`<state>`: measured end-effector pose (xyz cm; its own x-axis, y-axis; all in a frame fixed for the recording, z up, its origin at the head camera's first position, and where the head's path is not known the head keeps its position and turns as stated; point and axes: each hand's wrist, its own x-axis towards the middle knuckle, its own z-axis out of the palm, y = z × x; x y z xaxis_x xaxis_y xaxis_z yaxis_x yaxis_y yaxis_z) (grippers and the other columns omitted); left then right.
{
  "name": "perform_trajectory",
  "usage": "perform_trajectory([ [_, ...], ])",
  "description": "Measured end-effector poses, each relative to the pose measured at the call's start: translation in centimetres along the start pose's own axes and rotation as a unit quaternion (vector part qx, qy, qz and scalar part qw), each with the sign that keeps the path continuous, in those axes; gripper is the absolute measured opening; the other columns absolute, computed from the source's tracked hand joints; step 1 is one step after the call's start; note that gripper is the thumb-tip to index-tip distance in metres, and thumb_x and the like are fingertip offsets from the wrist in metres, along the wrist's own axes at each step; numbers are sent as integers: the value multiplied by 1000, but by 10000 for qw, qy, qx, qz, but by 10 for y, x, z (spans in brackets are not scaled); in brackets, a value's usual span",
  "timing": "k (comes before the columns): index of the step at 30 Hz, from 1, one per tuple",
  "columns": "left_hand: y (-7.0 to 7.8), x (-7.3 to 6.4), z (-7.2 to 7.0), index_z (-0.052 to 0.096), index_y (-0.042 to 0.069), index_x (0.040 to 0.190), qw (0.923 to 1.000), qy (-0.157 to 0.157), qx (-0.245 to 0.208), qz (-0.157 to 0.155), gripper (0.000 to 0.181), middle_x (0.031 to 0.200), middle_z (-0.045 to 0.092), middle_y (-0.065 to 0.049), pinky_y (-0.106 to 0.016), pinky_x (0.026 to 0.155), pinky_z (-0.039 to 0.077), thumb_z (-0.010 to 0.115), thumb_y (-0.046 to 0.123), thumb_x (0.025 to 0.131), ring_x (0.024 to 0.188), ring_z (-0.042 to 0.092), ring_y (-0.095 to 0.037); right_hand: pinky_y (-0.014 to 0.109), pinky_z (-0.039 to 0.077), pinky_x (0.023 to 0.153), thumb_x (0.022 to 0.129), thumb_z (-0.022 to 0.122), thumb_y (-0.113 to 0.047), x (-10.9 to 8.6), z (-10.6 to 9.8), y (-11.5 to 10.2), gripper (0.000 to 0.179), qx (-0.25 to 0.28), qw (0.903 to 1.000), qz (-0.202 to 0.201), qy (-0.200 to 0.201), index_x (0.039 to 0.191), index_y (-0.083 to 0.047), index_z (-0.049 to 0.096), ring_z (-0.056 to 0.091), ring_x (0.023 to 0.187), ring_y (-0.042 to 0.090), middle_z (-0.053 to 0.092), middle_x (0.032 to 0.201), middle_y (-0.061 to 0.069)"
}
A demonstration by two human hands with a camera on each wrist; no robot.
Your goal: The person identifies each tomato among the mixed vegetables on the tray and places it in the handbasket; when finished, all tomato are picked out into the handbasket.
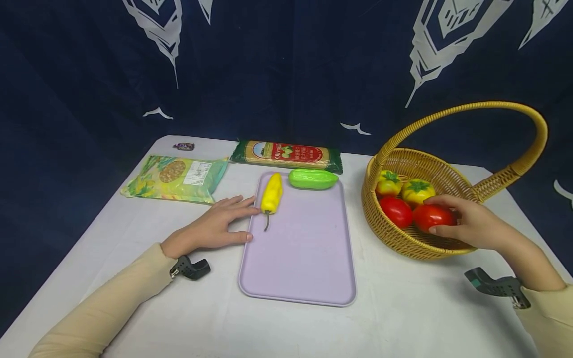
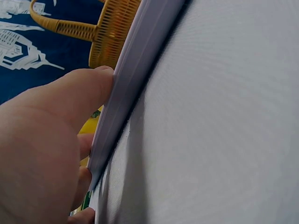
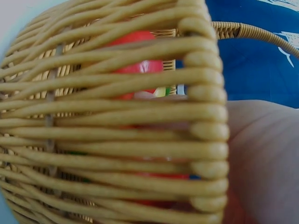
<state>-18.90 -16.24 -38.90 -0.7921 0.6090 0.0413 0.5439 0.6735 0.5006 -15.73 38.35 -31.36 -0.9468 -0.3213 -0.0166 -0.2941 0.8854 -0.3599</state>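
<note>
My right hand (image 1: 476, 223) reaches over the rim of a wicker basket (image 1: 385, 233), its thumb and fingers round a red tomato (image 1: 431, 217). Beside that one lies another red tomato (image 1: 396, 211), and two yellow-green tomatoes (image 1: 418, 191) sit behind. In the right wrist view the basket's weave (image 3: 117, 112) hides most of the grip. My left hand (image 1: 219, 223) lies with fingers extended, touching the left edge of a lilac tray (image 1: 297, 258). Near its fingertips, a yellow pepper (image 1: 271, 194) rests on the tray. A green cucumber-like vegetable (image 1: 313, 179) lies at the tray's far end.
Behind the tray lies a pack of spaghetti (image 1: 286, 155). A green-yellow food bag (image 1: 176, 178) is at the left, with a small dark item (image 1: 184, 146) beyond it. The basket's tall handle (image 1: 474, 105) arches over its opening. A dark blue curtain (image 1: 286, 69) hangs behind the white table (image 1: 215, 308).
</note>
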Motion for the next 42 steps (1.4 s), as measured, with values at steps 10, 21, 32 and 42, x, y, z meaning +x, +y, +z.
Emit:
perform_trajectory([
  [10,1,1,0,56,26,147,10000,-26,-8,-16,62,166,36,-8,-70,123,18,72,46,91,155,25,-45,38,56,70,81,84,-10,3,3,1,56,-51,10000,-59,12,129,1,59,66,91,35,69,111,27],
  [21,0,1,0,57,24,146,9999,76,5,74,62,165,36,-11,-71,122,19,73,44,90,154,26,-46,55,59,74,81,85,-15,6,8,0,60,-1,9999,151,-52,131,1,56,64,94,40,66,116,32],
  [32,-1,-2,2,57,23,146,9999,99,41,34,62,165,37,-10,-71,122,19,72,45,90,154,26,-46,56,59,72,81,86,-15,6,11,-2,61,-89,9994,216,247,131,1,55,64,93,44,64,118,36],
  [42,-2,0,2,57,24,146,9999,77,122,73,62,165,37,-11,-71,122,20,72,46,90,154,27,-46,58,58,74,81,85,-17,3,11,-2,61,-109,9985,456,265,131,2,56,62,97,47,60,123,38],
])
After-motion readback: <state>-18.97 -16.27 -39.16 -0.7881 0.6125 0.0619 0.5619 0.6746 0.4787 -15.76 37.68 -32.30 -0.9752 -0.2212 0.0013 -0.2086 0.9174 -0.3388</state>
